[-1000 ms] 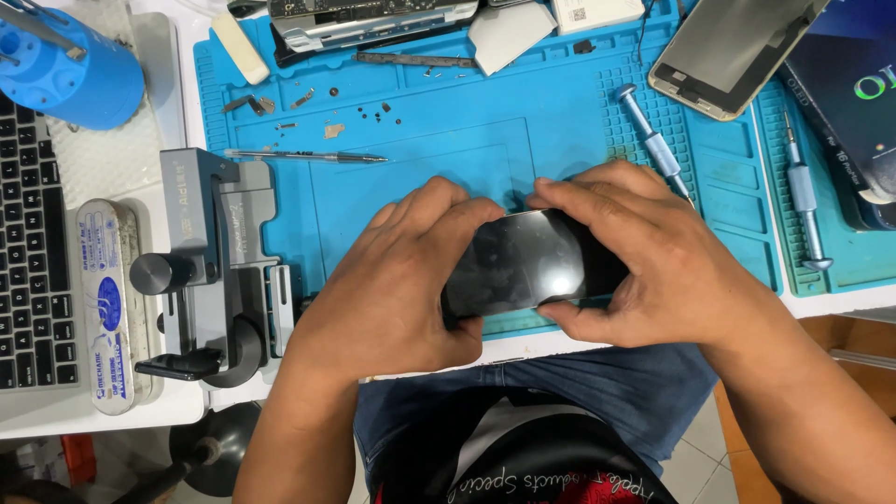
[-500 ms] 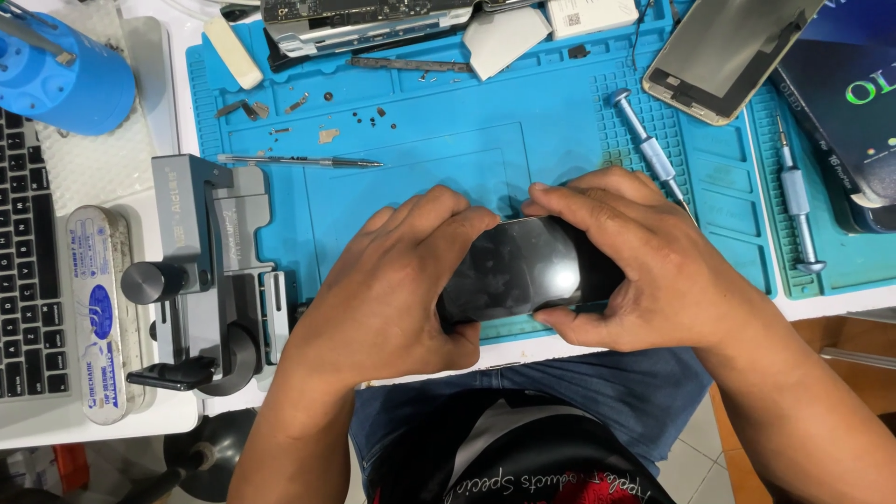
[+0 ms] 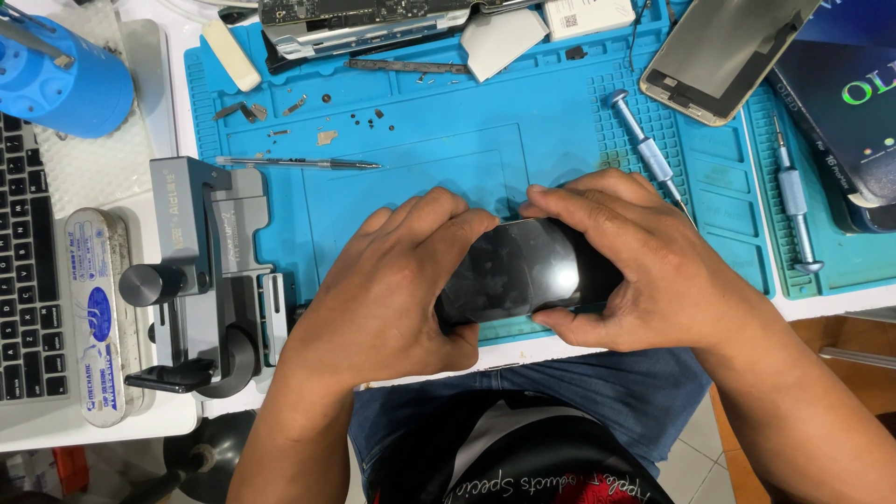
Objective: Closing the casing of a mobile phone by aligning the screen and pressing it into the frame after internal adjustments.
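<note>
A black phone (image 3: 523, 271) with a glossy, reflective face sits between both hands, just above the near edge of the blue mat (image 3: 420, 140) on the counter. The left hand (image 3: 392, 289) and right hand (image 3: 644, 271) are closed around its ends, hiding both ends and its underside.

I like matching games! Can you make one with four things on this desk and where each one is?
Things:
1. black phone
2. blue round container
3. tweezers
4. grey clamp jig

Places:
A. far left corner of the desk
B. lying on the blue mat, above the jig
C. held between both hands
D. left of the left hand

Pairs: 1-C, 2-A, 3-B, 4-D
</note>
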